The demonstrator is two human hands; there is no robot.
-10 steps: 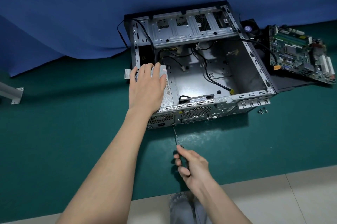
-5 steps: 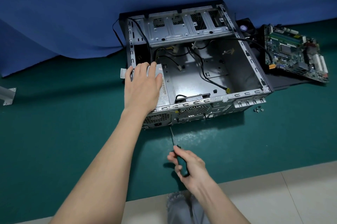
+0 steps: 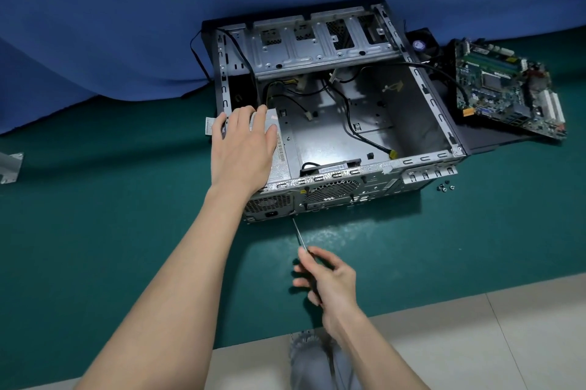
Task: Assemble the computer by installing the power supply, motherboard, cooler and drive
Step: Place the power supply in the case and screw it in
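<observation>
An open grey computer case (image 3: 421, 98) lies on its side on the green mat. The power supply (image 3: 280, 151) sits in its near left corner, its vented back (image 3: 269, 204) facing me. My left hand (image 3: 242, 148) rests flat on top of the power supply with straight fingers. My right hand (image 3: 326, 277) grips a screwdriver (image 3: 298, 236) whose tip touches the case's rear panel beside the power supply. The green motherboard (image 3: 507, 85) lies to the right of the case on a black panel. A black cooler fan (image 3: 421, 44) sits behind the case's right corner.
A few small screws (image 3: 444, 188) lie on the mat by the case's near right corner. Loose black cables (image 3: 352, 117) run across the case floor. A blue cloth (image 3: 126, 25) hangs behind. A grey metal bracket (image 3: 11, 164) lies at far left. Pale floor tiles (image 3: 475, 342) border the mat.
The view has shifted slightly. My right hand has turned a little on the screwdriver, which stays against the rear panel. My left hand stays on the power supply.
</observation>
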